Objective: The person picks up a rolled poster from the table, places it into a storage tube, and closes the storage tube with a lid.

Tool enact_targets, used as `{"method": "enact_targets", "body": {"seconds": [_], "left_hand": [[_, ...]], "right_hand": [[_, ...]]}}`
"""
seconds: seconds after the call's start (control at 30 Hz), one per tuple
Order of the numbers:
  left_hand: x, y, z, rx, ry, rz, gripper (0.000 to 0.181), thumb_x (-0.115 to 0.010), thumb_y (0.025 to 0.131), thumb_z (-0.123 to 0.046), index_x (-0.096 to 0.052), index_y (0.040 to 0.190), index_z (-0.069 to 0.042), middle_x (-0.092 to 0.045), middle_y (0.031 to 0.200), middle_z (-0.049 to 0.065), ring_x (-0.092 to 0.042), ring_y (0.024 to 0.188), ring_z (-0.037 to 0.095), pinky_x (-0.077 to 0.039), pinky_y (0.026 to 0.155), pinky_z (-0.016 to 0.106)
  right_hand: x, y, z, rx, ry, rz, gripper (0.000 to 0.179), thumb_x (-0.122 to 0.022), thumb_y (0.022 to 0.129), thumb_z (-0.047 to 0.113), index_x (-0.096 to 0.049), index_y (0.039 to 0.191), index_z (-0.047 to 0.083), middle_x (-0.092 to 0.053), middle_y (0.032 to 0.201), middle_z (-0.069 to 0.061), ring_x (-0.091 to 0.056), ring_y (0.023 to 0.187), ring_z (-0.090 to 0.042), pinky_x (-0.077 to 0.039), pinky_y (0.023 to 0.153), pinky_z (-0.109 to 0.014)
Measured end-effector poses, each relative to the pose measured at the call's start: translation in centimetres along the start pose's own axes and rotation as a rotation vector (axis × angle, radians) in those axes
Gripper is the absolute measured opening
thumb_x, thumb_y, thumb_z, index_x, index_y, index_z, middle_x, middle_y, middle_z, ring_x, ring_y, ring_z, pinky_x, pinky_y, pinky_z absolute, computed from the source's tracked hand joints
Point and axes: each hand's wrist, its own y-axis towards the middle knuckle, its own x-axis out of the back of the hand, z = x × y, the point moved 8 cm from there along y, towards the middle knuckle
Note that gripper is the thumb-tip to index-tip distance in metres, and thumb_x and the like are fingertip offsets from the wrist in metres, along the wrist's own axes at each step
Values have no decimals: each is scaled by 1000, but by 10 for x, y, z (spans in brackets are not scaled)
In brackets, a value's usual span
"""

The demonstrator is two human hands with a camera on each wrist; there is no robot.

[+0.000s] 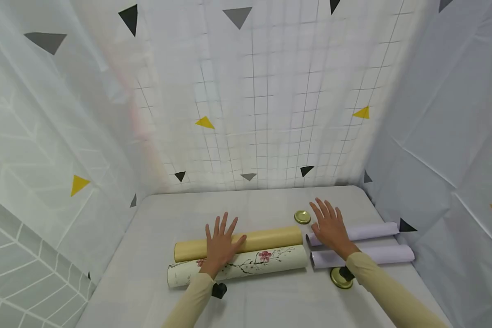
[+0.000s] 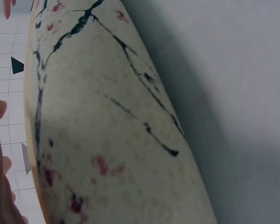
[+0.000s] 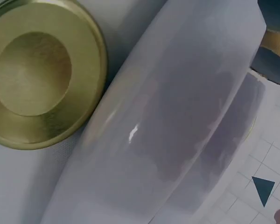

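Observation:
Fingers spread and straight, my left hand (image 1: 220, 248) lies across a yellow paper roll (image 1: 272, 236) and a cream roll with a plum-blossom print (image 1: 284, 258). The two rolls lie side by side on the table. Its thumb points right along the yellow roll. The blossom roll (image 2: 102, 112) fills much of the left wrist view. My right hand (image 1: 330, 228), fingers extended, is over the left ends of two lavender rolls, one farther (image 1: 373, 231) and one nearer (image 1: 387, 255). Part of both is hidden beneath it. A lavender roll (image 3: 154, 112) spans the right wrist view.
A round gold lid (image 1: 302, 217) lies behind the rolls, left of the right fingertips. Another gold lid (image 1: 336, 280) sits in front of the lavender rolls, partly covered by the wrist camera. White patterned sheets (image 1: 254, 91) hang behind and beside the white-covered table (image 1: 147, 255).

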Motion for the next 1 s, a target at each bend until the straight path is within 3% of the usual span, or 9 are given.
{"method": "enact_targets", "body": {"seconds": [0.27, 0.5, 0.63, 0.8, 1.0], "left_hand": [[-13, -3, 1, -13, -16, 15, 77, -56, 95, -65, -40, 159, -25, -26, 172, 10, -22, 160, 40, -10, 124, 74], [-25, -5, 6, -9, 41, 28, 81, -50, 94, -72, -36, 161, -28, -27, 172, 9, -23, 160, 39, -13, 125, 71], [-25, -4, 6, -11, 36, 13, 81, -52, 94, -72, -38, 160, -27, -30, 170, 9, -24, 159, 40, -13, 126, 70], [-25, -4, 6, 13, 39, 46, 82, -49, 94, -74, -39, 159, -27, -38, 167, 8, -31, 156, 39, -15, 123, 72], [-27, -5, 6, 22, 49, 57, 78, -51, 92, -76, -52, 151, -24, -59, 148, 9, -47, 142, 38, -22, 116, 77]], "right_hand": [[-10, -10, -5, 79, -29, 92, 71, -66, 83, 8, -46, 151, 3, -41, 160, -22, -40, 145, -48, -32, 113, -74], [-27, -17, -13, 149, -1, 134, 70, -72, 76, 10, -51, 142, 1, -45, 155, -24, -42, 140, -49, -34, 109, -75], [-31, -17, -17, 140, -14, 140, 67, -74, 77, 11, -53, 140, 2, -45, 155, -23, -43, 140, -48, -34, 109, -75], [-31, -17, -16, 127, -21, 155, 66, -76, 76, 11, -55, 138, 1, -46, 154, -24, -43, 139, -49, -34, 109, -75], [-34, -20, -16, 118, -37, 179, 64, -80, 76, 12, -57, 134, 2, -46, 154, -24, -43, 138, -49, -35, 109, -74]]}}
